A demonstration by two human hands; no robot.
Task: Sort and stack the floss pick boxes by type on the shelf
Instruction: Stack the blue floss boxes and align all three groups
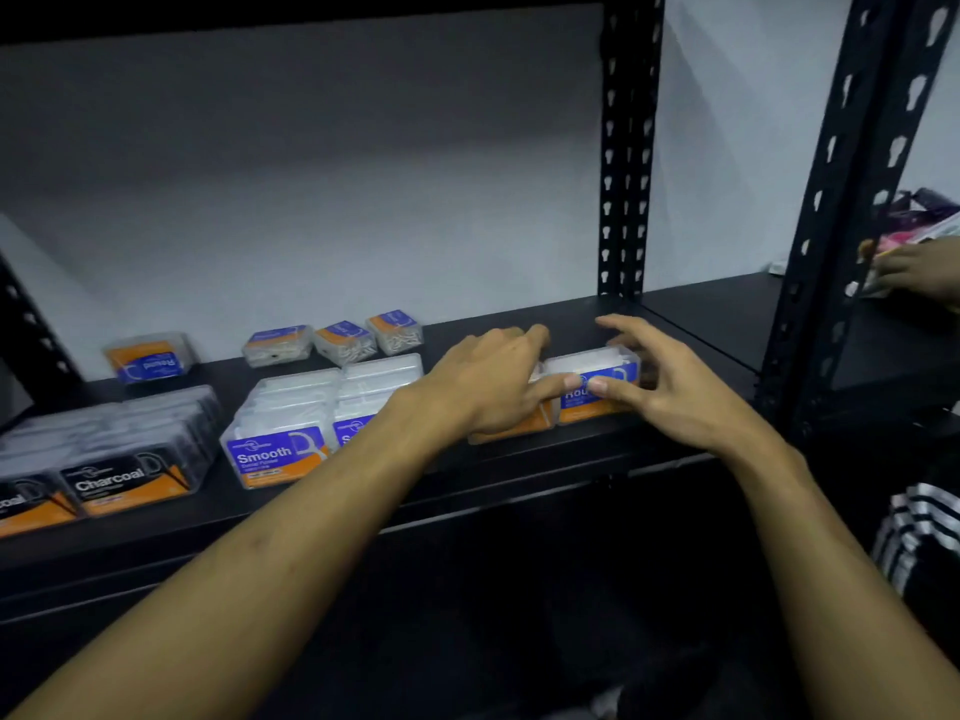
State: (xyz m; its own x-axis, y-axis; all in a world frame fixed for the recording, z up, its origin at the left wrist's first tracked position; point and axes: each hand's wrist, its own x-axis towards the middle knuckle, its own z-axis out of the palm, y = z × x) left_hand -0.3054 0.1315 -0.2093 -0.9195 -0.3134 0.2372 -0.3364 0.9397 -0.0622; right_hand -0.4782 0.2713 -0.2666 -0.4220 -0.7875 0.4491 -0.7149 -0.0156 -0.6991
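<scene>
On the black shelf [545, 462] two Round floss pick boxes stand side by side near the front edge. My left hand [488, 387] lies over the left Round box [511, 429], thumb along its front. My right hand [675, 397] hovers with fingers spread around the right Round box [597, 368], thumb tip touching its blue label. To the left are stacked Smooth boxes [280, 452] and, further left, stacked Charcoal boxes [124, 485]. A single Round box [150, 362] lies at the back left.
Three small loose floss boxes [340, 341] sit near the back wall. A black perforated post [623, 148] rises behind my right hand, with a second post [852, 200] further right. Another person's hand [919, 272] holds coloured packs on the neighbouring shelf. Striped fabric [919, 532] hangs at the lower right.
</scene>
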